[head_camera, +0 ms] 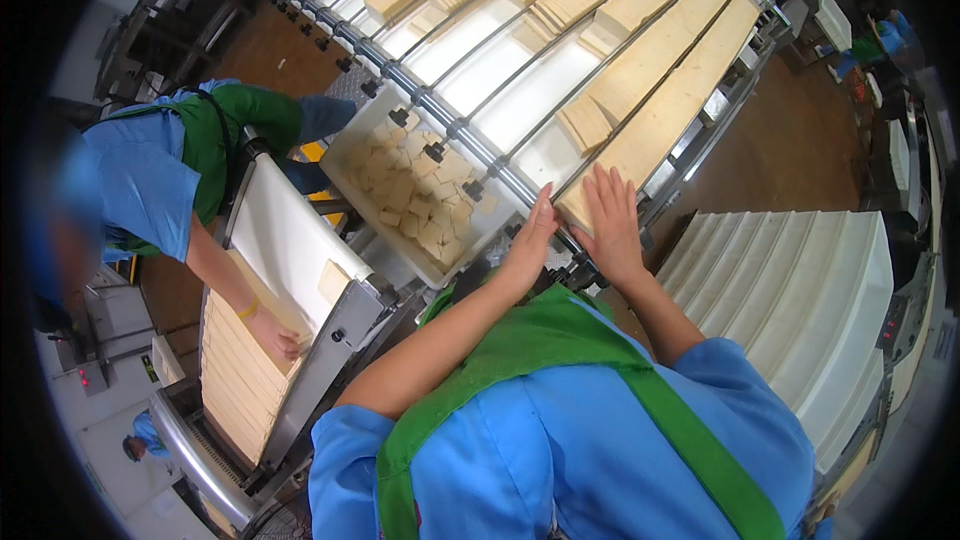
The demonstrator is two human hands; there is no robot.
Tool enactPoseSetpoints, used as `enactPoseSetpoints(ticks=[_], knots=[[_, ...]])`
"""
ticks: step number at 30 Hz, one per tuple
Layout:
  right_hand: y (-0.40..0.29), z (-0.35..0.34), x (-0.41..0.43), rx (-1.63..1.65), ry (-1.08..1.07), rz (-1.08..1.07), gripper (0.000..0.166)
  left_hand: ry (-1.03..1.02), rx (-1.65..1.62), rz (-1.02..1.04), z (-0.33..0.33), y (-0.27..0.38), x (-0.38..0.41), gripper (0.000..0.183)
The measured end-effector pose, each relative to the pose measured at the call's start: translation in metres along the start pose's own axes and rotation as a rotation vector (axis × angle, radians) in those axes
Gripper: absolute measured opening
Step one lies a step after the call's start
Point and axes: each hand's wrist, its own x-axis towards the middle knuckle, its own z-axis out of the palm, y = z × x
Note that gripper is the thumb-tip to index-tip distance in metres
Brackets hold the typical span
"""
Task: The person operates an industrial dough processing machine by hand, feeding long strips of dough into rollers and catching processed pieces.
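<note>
In the far right lane of a white slatted-lane conveyor [487, 60] lies a long stack of pale tan, tofu-like sheets [667, 112]. My right hand [611, 221] rests flat on its near end, fingers stretched along the top and thumb by the front edge. At the left corner of that same end, my left hand [532, 236] is held edge-up beside the stack, over the conveyor's steel end bar [450, 124]. Part of its grip is hidden. A short cut piece [585, 124] leans in the neighbouring lane.
A white bin [337, 172] of cut pieces [420, 195] stands left under the conveyor end. A co-worker's hand [274, 334] touches sheets on a second belt [281, 210]. White ribbed trays [787, 300] are stacked on my right. Black knobs [435, 151] stick out along the bar.
</note>
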Motion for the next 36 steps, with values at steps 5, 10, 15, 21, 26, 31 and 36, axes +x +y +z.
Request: enactPoseSetpoints(ticks=[5,10,15,21,26,31,36], knots=[[0.001,0.001,-0.002,-0.109,-0.107,-0.060,0.071,0.118,-0.062,-0.145,-0.021,0.001,-0.021,0.065],[0.010,0.001,0.047,-0.025,0.049,0.010,0.076,0.139,-0.104,-0.097,-0.048,0.003,-0.040,0.066],[0.037,0.028,0.106,-0.242,0.009,0.128,0.083,0.198,-0.165,-0.118,-0.069,-0.007,-0.054,0.061],[0.084,0.038,0.132,-0.332,-0.062,0.185,0.093,0.298,-0.240,-0.078,-0.096,-0.012,-0.076,0.061],[0.130,0.072,0.123,-0.238,0.099,0.056,0.098,0.469,-0.274,-0.001,-0.138,-0.039,-0.114,0.060],[0.148,0.058,0.134,-0.428,-0.091,0.095,0.090,0.996,-0.347,0.228,-0.190,-0.084,-0.160,0.027],[0.094,0.063,0.184,-0.651,-0.211,0.125,0.081,1.676,-0.340,0.387,-0.257,-0.153,-0.241,0.016]])
